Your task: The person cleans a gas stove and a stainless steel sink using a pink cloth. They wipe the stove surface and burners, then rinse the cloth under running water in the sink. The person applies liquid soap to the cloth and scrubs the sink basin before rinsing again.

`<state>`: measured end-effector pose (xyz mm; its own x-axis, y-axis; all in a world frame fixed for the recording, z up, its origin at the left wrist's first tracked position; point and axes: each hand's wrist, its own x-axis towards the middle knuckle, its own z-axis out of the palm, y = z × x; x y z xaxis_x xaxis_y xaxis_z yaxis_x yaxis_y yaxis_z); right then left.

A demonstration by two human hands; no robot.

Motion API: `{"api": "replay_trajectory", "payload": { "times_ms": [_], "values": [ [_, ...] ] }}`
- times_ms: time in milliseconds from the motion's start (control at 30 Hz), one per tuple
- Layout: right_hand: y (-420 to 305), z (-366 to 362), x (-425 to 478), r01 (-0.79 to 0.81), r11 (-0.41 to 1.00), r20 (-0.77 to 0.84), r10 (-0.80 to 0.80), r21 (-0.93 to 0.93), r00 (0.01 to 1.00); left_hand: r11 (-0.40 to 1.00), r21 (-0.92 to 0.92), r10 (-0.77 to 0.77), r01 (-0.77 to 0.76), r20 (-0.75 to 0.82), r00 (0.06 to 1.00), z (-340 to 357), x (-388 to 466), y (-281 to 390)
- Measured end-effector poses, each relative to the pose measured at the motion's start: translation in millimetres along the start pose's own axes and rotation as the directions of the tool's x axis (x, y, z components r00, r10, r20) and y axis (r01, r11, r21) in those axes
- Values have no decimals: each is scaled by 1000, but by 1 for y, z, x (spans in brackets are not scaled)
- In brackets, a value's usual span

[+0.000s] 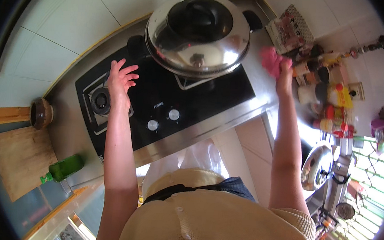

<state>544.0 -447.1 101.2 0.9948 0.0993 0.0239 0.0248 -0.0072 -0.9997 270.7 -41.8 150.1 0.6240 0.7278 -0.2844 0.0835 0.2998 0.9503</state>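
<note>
My right hand (285, 68) grips a crumpled pink cloth (271, 61) above the steel counter (265, 88), to the right of the hob. My left hand (122, 80) is raised over the left burner (100, 101) with its fingers spread and nothing in it. Between the hands, a large lidded steel pan (196, 59) stands on the right side of the black glass gas hob (193, 103). Its domed lid has a black centre and handle (202, 14). The pan's left side handle (137, 46) is close to my left fingertips, apart from them.
Two control knobs (163, 119) sit at the hob's front. Bottles and jars (320, 79) crowd the right wall beside a patterned box (291, 29). At left are a brown ceramic pot (41, 113), a green bottle (66, 167) and a wooden board (23, 157). Another lidded pot (317, 165) stands right.
</note>
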Motion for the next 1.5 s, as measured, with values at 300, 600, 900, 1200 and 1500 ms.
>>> {"api": "replay_trajectory", "payload": {
  "times_ms": [300, 600, 900, 1200, 1500],
  "values": [
    [-53, 59, 100, -262, 861, 346, 109, 436, 932, 999, 4, 36, -36, 9, 999, 57, 28, -1],
    [-104, 128, 68, -234, 917, 589, -1, 322, 808, 984, -160, 47, -84, -223, 974, -32, -14, 27],
    [-97, 300, -72, -379, 872, 614, 121, 310, 780, 995, 4, 88, -100, -517, 852, -223, -51, 44],
    [-91, 366, -136, -408, 904, 689, 213, 131, 693, 988, -61, 99, -143, -456, 884, -312, -53, 27],
    [-71, 350, -129, -301, 952, 691, 181, 56, 700, 963, -230, -8, -139, -541, 841, -310, -51, 18]
  ]
}}
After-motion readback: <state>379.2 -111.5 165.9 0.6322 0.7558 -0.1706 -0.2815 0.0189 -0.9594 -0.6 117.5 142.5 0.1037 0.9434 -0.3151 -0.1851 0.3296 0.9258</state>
